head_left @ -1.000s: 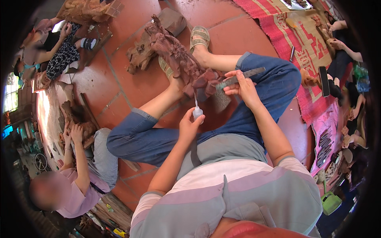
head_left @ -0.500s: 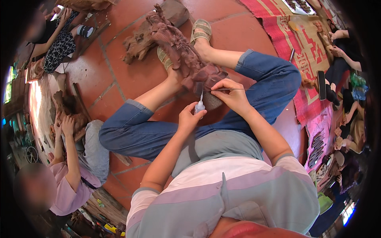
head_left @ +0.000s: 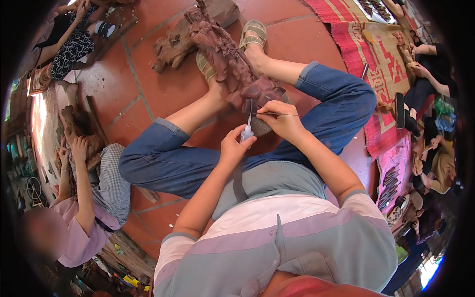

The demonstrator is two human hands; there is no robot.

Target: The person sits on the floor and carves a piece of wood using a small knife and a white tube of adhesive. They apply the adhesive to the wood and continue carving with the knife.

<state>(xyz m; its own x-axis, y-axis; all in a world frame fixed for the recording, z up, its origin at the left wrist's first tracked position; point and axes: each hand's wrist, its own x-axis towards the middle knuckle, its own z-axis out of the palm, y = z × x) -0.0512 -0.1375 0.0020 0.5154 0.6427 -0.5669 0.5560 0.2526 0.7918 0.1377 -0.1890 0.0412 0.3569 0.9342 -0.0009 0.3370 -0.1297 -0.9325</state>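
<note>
A reddish-brown carved wooden figure lies between my feet, its base toward me. My left hand is closed round a small whitish squeeze bottle, whose thin nozzle points up at the base of the carving. Between the fingertips of my right hand is a thin, dark needle-like rod; its left end is close to the nozzle tip at the base. Whether the tips touch the wood, I cannot tell. A grey rounded support shows under the base.
Rough driftwood lies beyond the carving on the red tiled floor. At the left a person in a pink top handles wood. On the right, a red patterned mat and a pink sheet with several dark tools lie near other people.
The view has shifted slightly. My right hand has moved a little left with the rod, nearer the nozzle. My left hand still holds the bottle at the base.
</note>
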